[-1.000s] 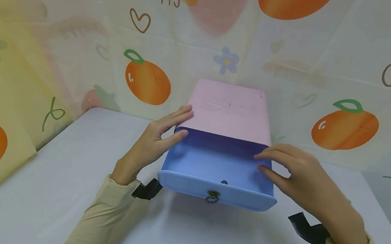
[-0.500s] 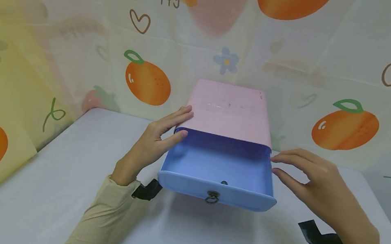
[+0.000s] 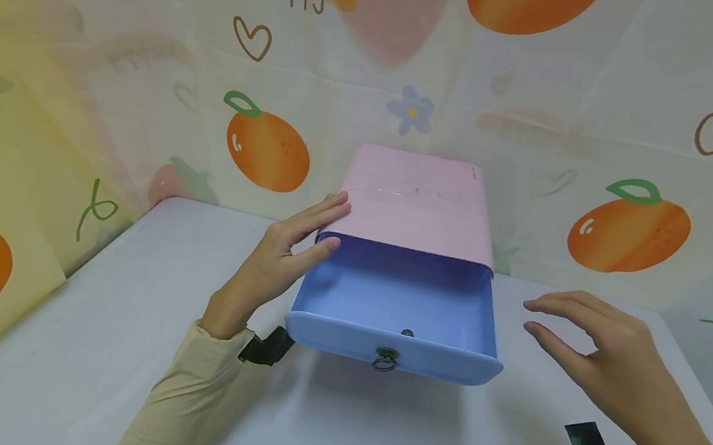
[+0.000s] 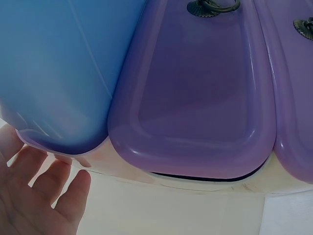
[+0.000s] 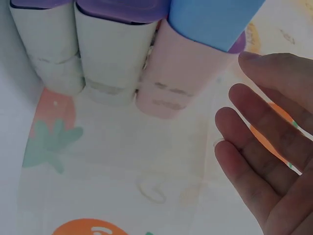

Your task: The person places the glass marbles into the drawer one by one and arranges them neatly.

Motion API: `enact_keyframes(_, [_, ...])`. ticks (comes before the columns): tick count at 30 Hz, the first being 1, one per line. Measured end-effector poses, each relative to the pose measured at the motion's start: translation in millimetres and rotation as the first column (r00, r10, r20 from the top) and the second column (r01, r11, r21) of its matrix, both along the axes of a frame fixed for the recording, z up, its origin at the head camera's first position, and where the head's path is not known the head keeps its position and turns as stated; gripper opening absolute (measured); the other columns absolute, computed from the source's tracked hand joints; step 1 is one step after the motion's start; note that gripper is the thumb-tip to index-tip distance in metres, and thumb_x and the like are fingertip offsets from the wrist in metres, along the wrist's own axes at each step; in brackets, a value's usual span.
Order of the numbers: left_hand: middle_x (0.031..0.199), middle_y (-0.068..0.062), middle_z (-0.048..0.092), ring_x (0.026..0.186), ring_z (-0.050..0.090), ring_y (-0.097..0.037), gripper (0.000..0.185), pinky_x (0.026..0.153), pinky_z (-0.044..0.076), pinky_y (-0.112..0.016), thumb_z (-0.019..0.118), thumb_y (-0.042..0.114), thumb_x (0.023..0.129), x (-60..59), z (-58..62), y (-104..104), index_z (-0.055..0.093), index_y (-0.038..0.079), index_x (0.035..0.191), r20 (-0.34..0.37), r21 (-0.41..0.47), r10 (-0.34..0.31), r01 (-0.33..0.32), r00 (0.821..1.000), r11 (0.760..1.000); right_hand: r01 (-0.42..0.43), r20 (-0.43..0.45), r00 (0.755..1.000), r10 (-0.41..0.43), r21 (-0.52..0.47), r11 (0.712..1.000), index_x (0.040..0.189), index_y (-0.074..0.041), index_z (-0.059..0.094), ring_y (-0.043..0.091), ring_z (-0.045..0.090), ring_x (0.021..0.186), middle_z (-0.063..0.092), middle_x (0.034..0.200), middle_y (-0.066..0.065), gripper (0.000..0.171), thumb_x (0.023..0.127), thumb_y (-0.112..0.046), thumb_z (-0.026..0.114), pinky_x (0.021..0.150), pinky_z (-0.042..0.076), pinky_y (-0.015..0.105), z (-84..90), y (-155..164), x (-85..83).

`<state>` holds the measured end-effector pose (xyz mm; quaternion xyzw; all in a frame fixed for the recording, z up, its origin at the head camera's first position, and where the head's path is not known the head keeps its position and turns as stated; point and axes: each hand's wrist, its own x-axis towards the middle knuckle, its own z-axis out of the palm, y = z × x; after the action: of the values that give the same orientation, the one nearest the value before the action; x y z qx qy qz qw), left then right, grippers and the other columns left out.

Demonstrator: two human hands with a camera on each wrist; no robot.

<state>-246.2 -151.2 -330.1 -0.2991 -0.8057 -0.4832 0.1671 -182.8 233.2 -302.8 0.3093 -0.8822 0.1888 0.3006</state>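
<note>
Head view: nearest on the white bench (image 3: 111, 340), the blue drawer (image 3: 395, 310) stands pulled out toward the viewer, its ring pull (image 3: 386, 360) at the front centre. Right hand (image 3: 610, 354) hovers just right of the drawer, fingers straight and slightly spread, touching nothing. Left hand (image 3: 273, 264) rests on the left side of the pink cabinet (image 3: 416, 200), fingers straight against its edge. Farther back hangs an orange-print backdrop (image 3: 267, 151).

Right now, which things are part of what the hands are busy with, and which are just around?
In use: blue drawer, pulled out; pink cabinet; left hand on its side; right hand, off to the side.
Just around: purple drawers, fruit-print backdrop, table.
</note>
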Motion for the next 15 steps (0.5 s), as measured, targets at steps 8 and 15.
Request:
enact_keyframes(8, [0.158, 0.006, 0.04, 0.15, 0.03, -0.008, 0.048, 0.121, 0.031, -0.042, 0.058, 0.016, 0.099, 0.3, -0.7, -1.0, 0.05, 0.016, 0.147, 0.007, 0.0, 0.003, -0.003, 1.0, 1.0, -0.024, -0.021, 1.0, 0.023, -0.054, 0.998, 0.104, -0.012, 0.077, -0.016, 0.055, 0.101, 0.076, 0.095, 0.002, 0.028, 0.082, -0.03, 0.081, 0.094, 0.035, -0.004, -9.2, 13.1, -0.3])
enact_keyframes(15, [0.158, 0.004, 0.04, 0.15, 0.03, -0.01, 0.049, 0.122, 0.03, -0.043, 0.058, 0.014, 0.099, -0.2, 0.0, 0.2, 0.05, 0.015, 0.147, -0.003, -0.005, 0.002, -0.002, 1.0, 1.0, 0.007, -0.037, 0.999, -0.01, -0.077, 0.997, 0.101, -0.012, 0.077, -0.023, 0.05, 0.103, 0.076, 0.093, 0.005, 0.04, 0.089, -0.049, 0.069, 0.095, 0.033, -0.005, -20.4, 25.6, 1.3])
